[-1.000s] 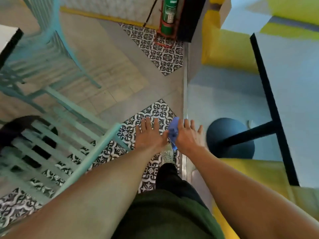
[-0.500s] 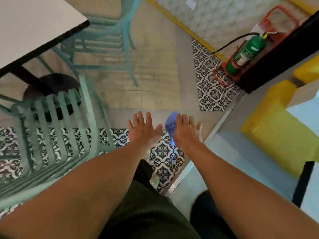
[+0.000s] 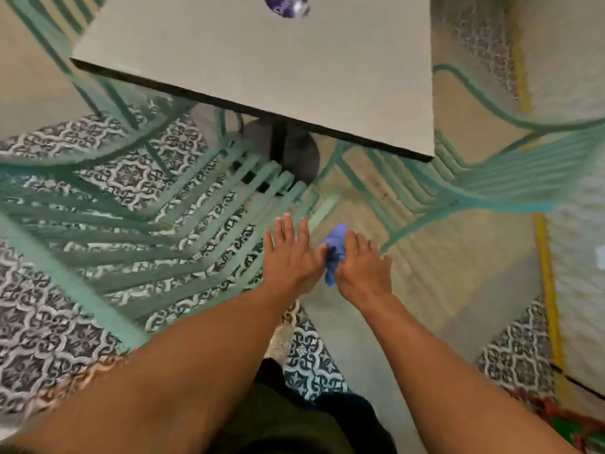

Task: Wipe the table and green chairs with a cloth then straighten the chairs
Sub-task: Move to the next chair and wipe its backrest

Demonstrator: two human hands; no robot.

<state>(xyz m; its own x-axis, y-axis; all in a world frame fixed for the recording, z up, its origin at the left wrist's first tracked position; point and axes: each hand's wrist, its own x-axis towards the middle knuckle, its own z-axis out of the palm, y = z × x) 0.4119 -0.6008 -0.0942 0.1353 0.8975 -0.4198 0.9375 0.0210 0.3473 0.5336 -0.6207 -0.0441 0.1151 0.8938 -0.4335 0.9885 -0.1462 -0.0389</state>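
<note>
R hand [image 3: 361, 268] grips cloth [image 3: 334, 245], L hand [image 3: 289, 255] flat, fingers apart; table [image 3: 262, 70] edge ahead.

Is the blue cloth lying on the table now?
No, the blue cloth is pinched at the right hand, held well short of the table.

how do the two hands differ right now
The right hand has the blue cloth bunched at its thumb side; the left hand holds nothing. The left hand's fingers are straight and spread; the right hand's lie closer together. Both are palm down, reaching ahead, short of the table.
</note>
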